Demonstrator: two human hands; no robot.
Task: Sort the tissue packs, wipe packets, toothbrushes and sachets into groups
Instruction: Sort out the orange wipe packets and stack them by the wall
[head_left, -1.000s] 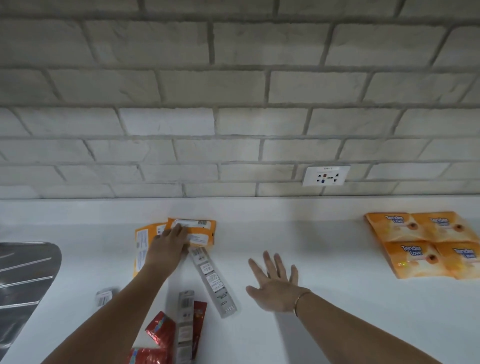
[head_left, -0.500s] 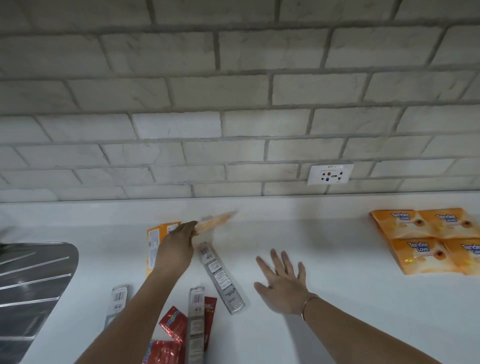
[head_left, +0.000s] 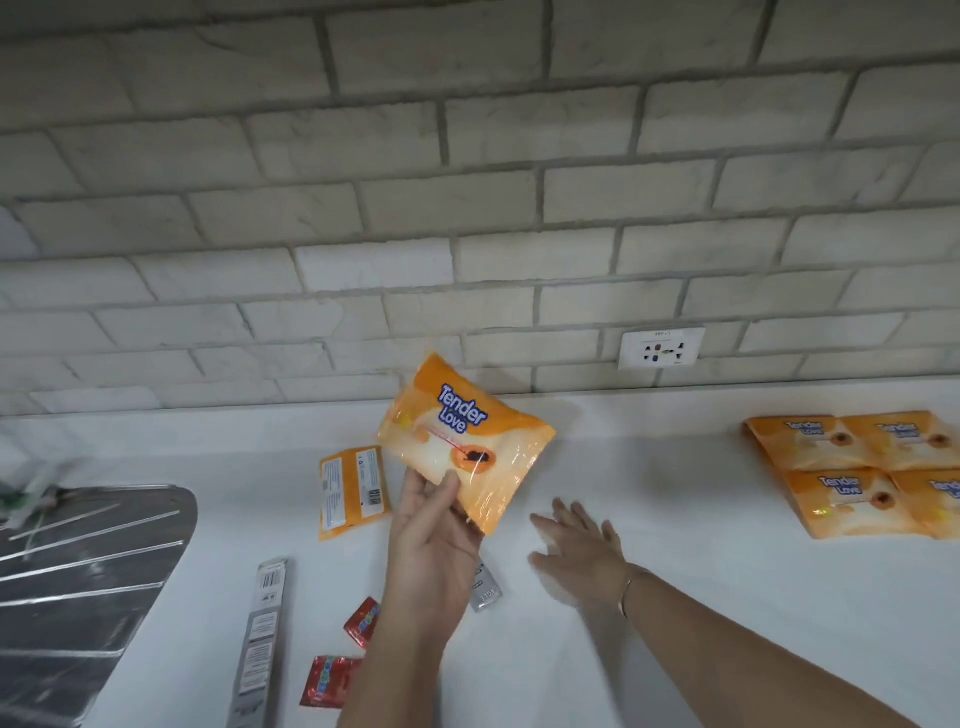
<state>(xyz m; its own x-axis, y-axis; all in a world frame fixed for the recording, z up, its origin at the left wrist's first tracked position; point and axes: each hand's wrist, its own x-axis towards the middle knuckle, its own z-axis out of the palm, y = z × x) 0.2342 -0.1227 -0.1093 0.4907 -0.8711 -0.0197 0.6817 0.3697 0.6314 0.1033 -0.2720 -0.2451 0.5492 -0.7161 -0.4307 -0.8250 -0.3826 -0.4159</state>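
My left hand (head_left: 431, 540) holds an orange Tender Love tissue pack (head_left: 465, 439) lifted above the white counter, label facing me, thumb across its lower edge. Another orange pack (head_left: 352, 491) lies label-down on the counter just left of it. My right hand (head_left: 579, 551) hovers open, fingers spread, over the counter to the right. Several orange packs (head_left: 862, 470) lie grouped at the far right. A grey toothbrush package (head_left: 260, 642) lies at lower left; a second one (head_left: 485, 590) is mostly hidden behind my left wrist. Two red sachets (head_left: 363, 621) (head_left: 330, 680) lie near my left forearm.
A metal sink drainboard (head_left: 88, 597) fills the left edge. A brick wall with a white power socket (head_left: 661, 347) stands behind the white counter (head_left: 675, 597).
My left hand has lifted the orange pack off the counter and turned its label toward me. My right hand has barely moved.
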